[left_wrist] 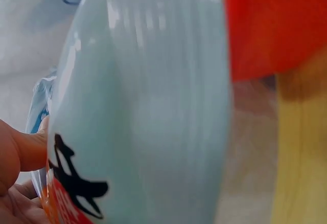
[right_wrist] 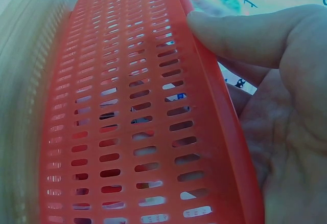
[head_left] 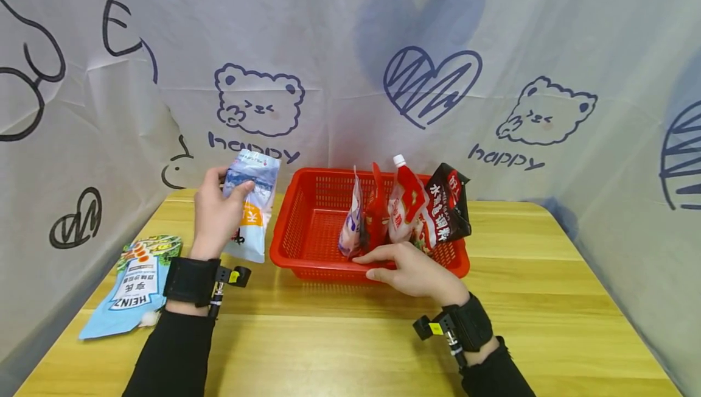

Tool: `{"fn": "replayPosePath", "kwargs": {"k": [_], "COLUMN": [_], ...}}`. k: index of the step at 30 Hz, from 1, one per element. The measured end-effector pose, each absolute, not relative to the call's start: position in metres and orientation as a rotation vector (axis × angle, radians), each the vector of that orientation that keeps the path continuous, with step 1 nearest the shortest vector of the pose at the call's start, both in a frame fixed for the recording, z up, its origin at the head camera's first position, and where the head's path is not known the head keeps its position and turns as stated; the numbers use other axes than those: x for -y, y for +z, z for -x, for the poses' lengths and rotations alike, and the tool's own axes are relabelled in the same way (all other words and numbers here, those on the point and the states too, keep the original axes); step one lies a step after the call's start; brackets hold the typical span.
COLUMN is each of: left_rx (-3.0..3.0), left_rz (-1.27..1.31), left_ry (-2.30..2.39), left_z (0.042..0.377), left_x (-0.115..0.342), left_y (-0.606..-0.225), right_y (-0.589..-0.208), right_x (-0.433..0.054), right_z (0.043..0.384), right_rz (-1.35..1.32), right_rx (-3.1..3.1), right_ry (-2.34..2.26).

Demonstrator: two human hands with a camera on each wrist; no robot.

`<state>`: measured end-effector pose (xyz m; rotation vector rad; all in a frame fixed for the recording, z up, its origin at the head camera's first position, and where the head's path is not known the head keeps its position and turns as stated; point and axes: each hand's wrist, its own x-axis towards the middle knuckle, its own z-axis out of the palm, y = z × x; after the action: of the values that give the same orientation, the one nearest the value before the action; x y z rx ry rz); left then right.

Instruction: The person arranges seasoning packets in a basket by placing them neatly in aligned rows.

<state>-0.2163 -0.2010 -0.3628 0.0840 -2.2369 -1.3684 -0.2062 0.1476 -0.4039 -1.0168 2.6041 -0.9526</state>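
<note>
Black sleeves [head_left: 171, 351], left fingers [head_left: 240, 193] round blue pouch [head_left: 260, 203], right fingers [head_left: 384, 253] round red basket's rim [head_left: 312, 267], pouches [head_left: 408, 203] inside

Head-worn camera looks forward and down across a table [head_left: 328, 348]; left-wrist camera [head_left: 244, 276] faces a packet [left_wrist: 153, 101] at close range, right-wrist camera [head_left: 421, 327] the side of a basket [right_wrist: 217, 142], both also in the head view.

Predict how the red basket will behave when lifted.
The red basket will probably keep its shape, since its slotted walls show no sag. It may dip toward its right-hand end, where the packets crowd. Those could shift or tip, as several stick up above its rim.
</note>
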Motion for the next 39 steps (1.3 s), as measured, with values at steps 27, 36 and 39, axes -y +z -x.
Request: {"fn": "replayPosePath", "kwargs": {"k": [27, 36, 39], "left_rx": [2.027, 2.056, 2.067], "left_rz": [0.415, 0.58, 0.63], "left_ry": [-1.443, -1.369, -1.358], "left_z": [0.167, 0.163, 0.162], "left_x": [0.107, 0.095, 0.091], "left_y": [-0.347, -0.348, -0.349], "right_y": [-0.398, -0.377, -0.371], "right_x": [-0.146, -0.139, -0.139], "right_z": [0.203, 0.187, 0.18], "right_rz": [1.014, 0.977, 0.906], "right_rx": [-2.582, -2.528, -2.504], "right_ry": [-1.026, -1.603, -1.76]}}
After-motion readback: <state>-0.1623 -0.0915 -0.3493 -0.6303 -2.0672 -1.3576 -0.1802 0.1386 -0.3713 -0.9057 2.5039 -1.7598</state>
